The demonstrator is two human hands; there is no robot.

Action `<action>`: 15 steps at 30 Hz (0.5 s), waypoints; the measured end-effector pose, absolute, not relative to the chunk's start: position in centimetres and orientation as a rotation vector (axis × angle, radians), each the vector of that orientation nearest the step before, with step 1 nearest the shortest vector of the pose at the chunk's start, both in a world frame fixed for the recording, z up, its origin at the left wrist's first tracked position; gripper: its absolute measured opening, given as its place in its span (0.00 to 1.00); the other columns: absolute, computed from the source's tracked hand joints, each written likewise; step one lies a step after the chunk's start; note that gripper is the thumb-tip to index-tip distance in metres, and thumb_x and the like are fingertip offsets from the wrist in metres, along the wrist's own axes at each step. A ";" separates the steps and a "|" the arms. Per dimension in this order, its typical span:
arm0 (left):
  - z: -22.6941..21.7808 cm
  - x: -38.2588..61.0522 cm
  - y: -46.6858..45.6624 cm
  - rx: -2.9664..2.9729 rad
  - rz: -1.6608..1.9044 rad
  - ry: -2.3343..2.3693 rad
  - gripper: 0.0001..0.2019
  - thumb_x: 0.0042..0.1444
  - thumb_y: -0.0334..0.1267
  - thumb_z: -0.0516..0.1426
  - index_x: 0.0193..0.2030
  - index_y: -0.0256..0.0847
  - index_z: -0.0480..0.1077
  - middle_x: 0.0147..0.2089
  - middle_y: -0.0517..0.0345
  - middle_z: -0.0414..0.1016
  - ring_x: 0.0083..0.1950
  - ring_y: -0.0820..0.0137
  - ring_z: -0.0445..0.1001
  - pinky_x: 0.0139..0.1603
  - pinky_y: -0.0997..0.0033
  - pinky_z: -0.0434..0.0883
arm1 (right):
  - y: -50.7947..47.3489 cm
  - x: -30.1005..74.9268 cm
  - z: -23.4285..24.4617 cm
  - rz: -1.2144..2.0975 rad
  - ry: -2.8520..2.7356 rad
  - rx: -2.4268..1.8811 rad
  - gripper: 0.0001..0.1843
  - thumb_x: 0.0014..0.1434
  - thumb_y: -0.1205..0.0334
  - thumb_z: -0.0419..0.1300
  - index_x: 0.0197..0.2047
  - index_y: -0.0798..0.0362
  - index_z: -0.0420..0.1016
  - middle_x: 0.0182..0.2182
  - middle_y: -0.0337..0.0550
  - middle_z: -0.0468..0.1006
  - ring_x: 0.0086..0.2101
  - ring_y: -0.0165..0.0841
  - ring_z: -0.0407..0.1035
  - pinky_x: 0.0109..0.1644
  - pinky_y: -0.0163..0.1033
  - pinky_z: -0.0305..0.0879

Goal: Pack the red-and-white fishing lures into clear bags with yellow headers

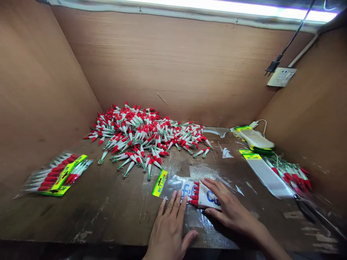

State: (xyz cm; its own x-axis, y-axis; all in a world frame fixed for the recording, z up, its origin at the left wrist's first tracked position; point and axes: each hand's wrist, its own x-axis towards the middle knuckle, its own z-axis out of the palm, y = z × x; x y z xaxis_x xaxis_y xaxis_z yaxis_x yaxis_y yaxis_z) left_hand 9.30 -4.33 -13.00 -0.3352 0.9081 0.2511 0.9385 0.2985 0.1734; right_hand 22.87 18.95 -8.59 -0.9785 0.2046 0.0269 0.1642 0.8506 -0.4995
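My left hand (172,225) lies flat, fingers stretched out, on the near edge of a clear plastic bag (173,182) with a yellow-green "BCT LURE" header (160,182). Several red-tipped fishing lures (195,193) lie in line with the bag, heads towards the header. Over their rear part is a white piece with blue lettering (207,195). My right hand (230,206) grips this white piece, its fingers along the far edge and its thumb at the near edge. Whether the lures are wholly inside the bag, I cannot tell.
A large heap of red-and-white lures (146,133) covers the back of the table (114,213). Filled lure packs (58,173) lie at left. On the right are empty header bags (265,173), more lures (294,177) and a stack of bags (255,137). A plug (272,66) hangs by a socket (282,77).
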 end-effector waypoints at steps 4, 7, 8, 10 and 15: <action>-13.2 9.5 -4.7 -1.784 -0.459 -2.461 0.44 0.62 0.58 0.55 0.76 0.42 0.38 0.76 0.45 0.46 0.74 0.48 0.53 0.67 0.43 0.60 | 18.2 22.5 -8.8 0.796 -2.949 -0.279 0.42 0.62 0.54 0.63 0.74 0.38 0.48 0.71 0.44 0.52 0.69 0.44 0.48 0.70 0.55 0.50; -12.4 9.1 -4.8 -1.854 -0.487 -2.499 0.46 0.63 0.55 0.56 0.76 0.42 0.34 0.76 0.47 0.45 0.75 0.51 0.50 0.70 0.46 0.58 | 18.3 22.4 -9.1 0.831 -2.935 -0.296 0.38 0.61 0.53 0.64 0.71 0.38 0.56 0.71 0.45 0.52 0.68 0.45 0.49 0.70 0.55 0.52; -12.0 8.7 -4.5 -1.881 -0.491 -2.513 0.46 0.62 0.54 0.57 0.76 0.43 0.33 0.77 0.47 0.43 0.75 0.53 0.48 0.71 0.47 0.56 | 18.4 22.5 -9.3 0.847 -2.922 -0.295 0.37 0.60 0.53 0.65 0.70 0.39 0.59 0.71 0.46 0.53 0.68 0.46 0.50 0.69 0.55 0.53; -10.9 7.6 -3.3 -1.953 -0.488 -2.527 0.49 0.60 0.55 0.59 0.76 0.43 0.33 0.77 0.48 0.38 0.77 0.53 0.43 0.72 0.48 0.53 | 18.7 22.5 -9.8 0.881 -2.882 -0.275 0.35 0.59 0.53 0.66 0.67 0.42 0.64 0.70 0.48 0.54 0.67 0.47 0.52 0.69 0.55 0.54; -9.2 4.4 2.4 -2.308 -0.474 -2.428 0.59 0.48 0.66 0.62 0.76 0.35 0.38 0.76 0.37 0.40 0.77 0.47 0.38 0.73 0.42 0.45 | 19.1 22.4 -10.7 0.913 -2.777 -0.186 0.34 0.57 0.52 0.68 0.65 0.44 0.67 0.69 0.51 0.58 0.66 0.48 0.55 0.68 0.56 0.56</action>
